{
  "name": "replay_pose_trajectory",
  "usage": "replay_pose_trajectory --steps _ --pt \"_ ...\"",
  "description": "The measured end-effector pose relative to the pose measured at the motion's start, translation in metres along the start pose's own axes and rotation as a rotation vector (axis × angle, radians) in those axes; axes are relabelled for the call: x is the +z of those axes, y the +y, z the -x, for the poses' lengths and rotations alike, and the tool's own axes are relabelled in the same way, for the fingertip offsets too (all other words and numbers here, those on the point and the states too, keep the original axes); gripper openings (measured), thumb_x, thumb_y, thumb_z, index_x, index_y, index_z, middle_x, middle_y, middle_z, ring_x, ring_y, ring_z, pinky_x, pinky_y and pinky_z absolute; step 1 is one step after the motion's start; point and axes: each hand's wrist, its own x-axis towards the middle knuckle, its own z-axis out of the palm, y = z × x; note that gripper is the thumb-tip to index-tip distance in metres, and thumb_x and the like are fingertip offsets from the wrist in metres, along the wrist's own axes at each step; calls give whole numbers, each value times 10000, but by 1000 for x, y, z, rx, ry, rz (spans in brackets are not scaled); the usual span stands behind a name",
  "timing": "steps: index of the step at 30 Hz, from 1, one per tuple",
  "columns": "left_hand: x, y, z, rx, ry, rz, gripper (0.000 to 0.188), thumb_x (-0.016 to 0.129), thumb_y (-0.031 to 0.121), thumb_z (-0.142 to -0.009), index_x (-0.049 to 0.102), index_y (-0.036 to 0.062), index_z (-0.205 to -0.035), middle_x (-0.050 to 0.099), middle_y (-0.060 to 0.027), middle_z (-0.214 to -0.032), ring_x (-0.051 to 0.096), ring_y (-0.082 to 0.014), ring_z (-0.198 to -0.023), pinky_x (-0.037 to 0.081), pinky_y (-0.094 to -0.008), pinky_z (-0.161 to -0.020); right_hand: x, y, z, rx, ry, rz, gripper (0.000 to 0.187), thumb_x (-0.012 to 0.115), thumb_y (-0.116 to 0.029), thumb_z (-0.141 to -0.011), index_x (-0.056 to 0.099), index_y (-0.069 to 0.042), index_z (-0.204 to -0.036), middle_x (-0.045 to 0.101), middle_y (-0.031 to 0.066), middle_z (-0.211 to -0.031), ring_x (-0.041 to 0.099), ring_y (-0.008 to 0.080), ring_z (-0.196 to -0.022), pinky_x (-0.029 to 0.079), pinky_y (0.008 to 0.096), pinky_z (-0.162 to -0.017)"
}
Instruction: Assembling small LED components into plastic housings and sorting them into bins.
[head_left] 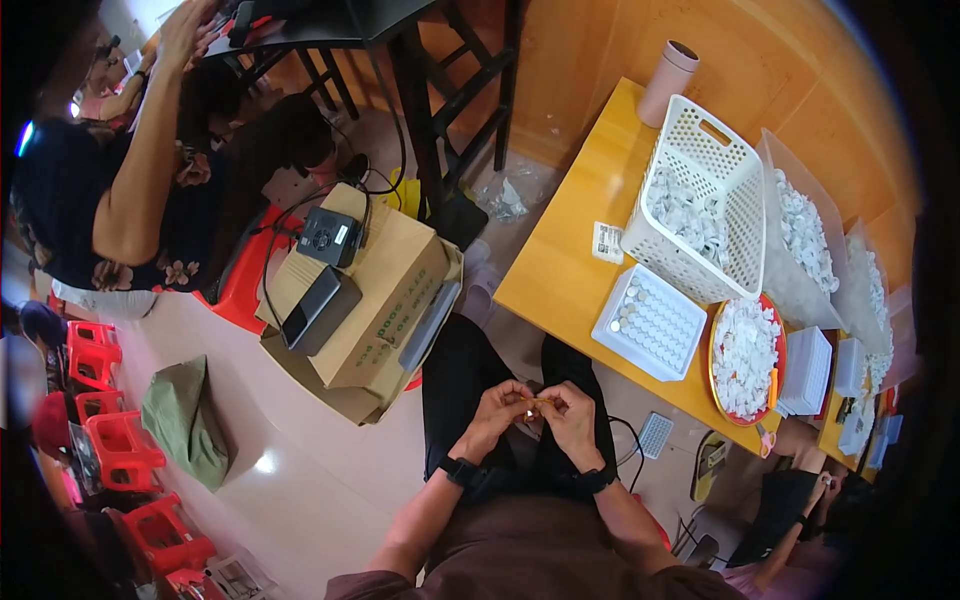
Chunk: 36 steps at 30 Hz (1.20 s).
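Observation:
Above my lap, my left hand [492,414] and my right hand [570,418] meet with fingertips pinched together. Between them is a small orange-yellow piece [538,401], with a bright whitish spot just below it. Its kind is too small to tell, and the fingers cover most of it. Both hands are closed on it. To their right, on the wooden table [560,230], stands a white tray [652,322] with rows of small round pieces. Beside the tray, a red-rimmed round dish [748,360] is heaped with small white pieces.
A white perforated basket [700,190], clear bags [800,230] of white pieces, a pink tumbler [668,82] and scissors [766,440] are on the table. At left stands a cardboard box [385,300] with black devices on top. Other people sit nearby; red stools [125,450] line the left.

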Motion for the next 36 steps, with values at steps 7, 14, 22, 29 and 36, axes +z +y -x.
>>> replay_pose_trajectory --steps 7,14,22,29,36 --pt "-1 7 -4 -95 92 80 90 597 45 -838 566 20 -919 628 -62 -835 609 -116 -774 508 -242 -708 4 9 -11 -72 -5 24 76 627 59 -725 609 7 -777 566 100 -718 589 169 -584 452 243 -517" --pt "-11 5 -11 -47 180 103 172 615 21 -822 575 4 -988 638 -71 -887 616 -124 -780 505 -235 -725 4 22 -19 102 -194 -223 105 625 12 -774 628 -8 -877 584 77 -844 599 122 -655 463 224 -552" --pt "-33 20 -57 165 376 48 172 604 -53 -786 619 -20 -953 644 -91 -945 618 -134 -800 516 -248 -721 -26 63 -23 90 99 285 302 644 -121 -795 591 -31 -1078 624 163 -956 601 272 -895 479 369 -771" --pt "-46 37 -144 165 431 316 159 537 -15 -833 599 -14 -979 631 -96 -917 619 -174 -805 512 -265 -727 -25 102 -28 -42 -355 628 653 659 -377 -757 426 -31 -1260 477 244 -1220 441 409 -1143 340 462 -962" --pt "-81 41 -242 99 156 447 187 552 74 -833 549 4 -1007 623 -99 -861 608 -209 -752 507 -283 -670 -33 117 -32 118 -525 549 777 667 -425 -735 320 -96 -1347 376 180 -1346 342 366 -1244 315 433 -1006"
